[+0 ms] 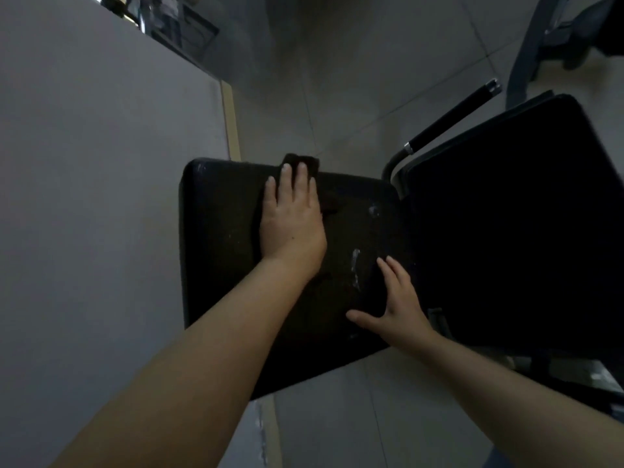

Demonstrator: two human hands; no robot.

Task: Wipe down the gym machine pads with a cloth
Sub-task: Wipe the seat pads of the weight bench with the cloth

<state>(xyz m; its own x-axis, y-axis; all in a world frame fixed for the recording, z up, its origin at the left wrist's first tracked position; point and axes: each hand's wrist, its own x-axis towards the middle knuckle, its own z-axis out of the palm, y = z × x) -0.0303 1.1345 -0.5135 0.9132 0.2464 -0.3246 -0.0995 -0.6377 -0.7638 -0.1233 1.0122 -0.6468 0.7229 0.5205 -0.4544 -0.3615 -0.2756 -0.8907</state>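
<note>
Pad (236,265) black, scuffed white; left hand (290,221) fingers straight, pressing dark cloth (304,162); right hand (395,298) fingers spread.

— Seat pad (236,265), centre of frame?
— Black vinyl-like cover, matt, scuffed; whitish worn streaks right of middle.
— Cloth (305,163), at the pad's upper edge?
— Dark woven fabric, coarse-looking, dull; lies under the flat left hand (292,217).
— Back pad (513,214), right of frame?
— Black upholstery, smooth, almost no sheen.
— Handle (452,118), upper right?
— Black matt grip, rubber or foam by its look, with a bright metal collar; grey painted metal tube below.
— Floor (354,79), top centre?
— Grey tiles, smooth, faintly glossy.
— Wall panel (101,163), left?
— Flat grey, matt, pale wood-toned edging strip.
</note>
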